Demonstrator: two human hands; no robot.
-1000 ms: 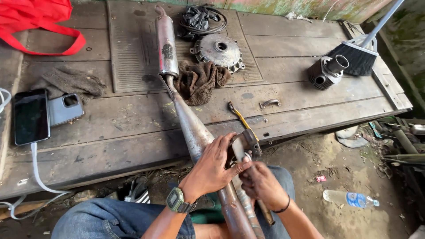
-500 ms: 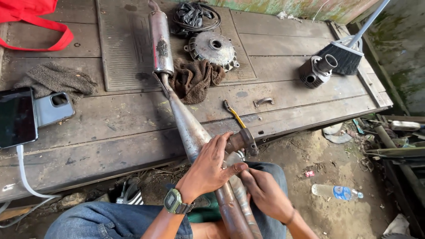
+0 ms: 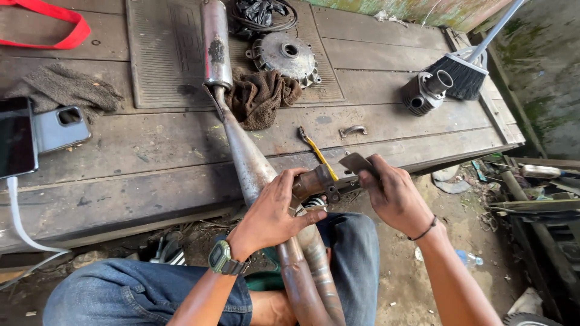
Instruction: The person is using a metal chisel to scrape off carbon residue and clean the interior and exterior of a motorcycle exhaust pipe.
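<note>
A long rusty exhaust pipe (image 3: 241, 151) runs from its silver muffler (image 3: 215, 42) on the wooden platform down to my lap. My left hand (image 3: 272, 211), with a green watch on the wrist, grips the pipe's bent end just below the rusty flange (image 3: 315, 181). My right hand (image 3: 396, 196) pinches a small flat grey sheet (image 3: 356, 163), which looks like sandpaper, against the flange's right side. A yellow-handled wire brush (image 3: 314, 148) lies on the boards right behind the flange.
On the platform (image 3: 151, 175) lie a brown rag (image 3: 260, 96), a round engine cover (image 3: 287, 57), a finned cylinder (image 3: 426, 90), a broom head (image 3: 465, 72), a small metal handle (image 3: 352, 130), a grey cloth (image 3: 66, 90), two phones (image 3: 36, 133) with a white cable (image 3: 18, 217), and a red strap (image 3: 60, 33). Scrap lies on the ground at right.
My right hand has come up from beneath the pipe end to the flange's right side, with the grey sheet now showing in its fingers. My left hand keeps its grip on the pipe.
</note>
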